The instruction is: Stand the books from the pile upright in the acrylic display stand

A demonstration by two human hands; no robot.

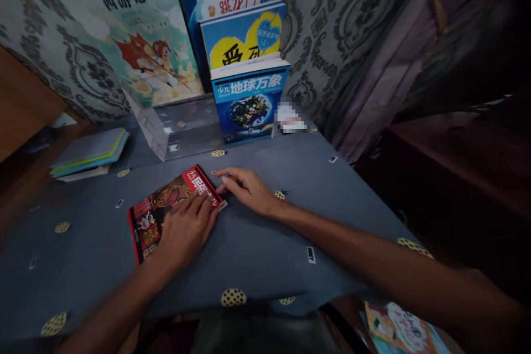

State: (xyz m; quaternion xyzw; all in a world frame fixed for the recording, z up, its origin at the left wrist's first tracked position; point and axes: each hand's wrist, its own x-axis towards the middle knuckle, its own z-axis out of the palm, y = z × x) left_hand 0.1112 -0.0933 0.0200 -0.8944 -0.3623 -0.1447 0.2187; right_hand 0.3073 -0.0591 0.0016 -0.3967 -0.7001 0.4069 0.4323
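Book (red-edged) beneath left hand

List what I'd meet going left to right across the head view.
Wooden panel → stack of booklets → left hand, resting on the red book → right hand → gathered curtain.

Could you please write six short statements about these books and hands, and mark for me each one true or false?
1. The left hand rests on the red book. True.
2. The red book is standing upright. False: it lies flat on the tablecloth.
3. The right hand is beside the red book. True.
4. The blue globe book stands in front of the yellow-heart book. True.
5. The left hand covers the whole red book. False: much of its cover shows.
6. The blue globe book is nearer to the person than the red book. False: the red book is nearer.
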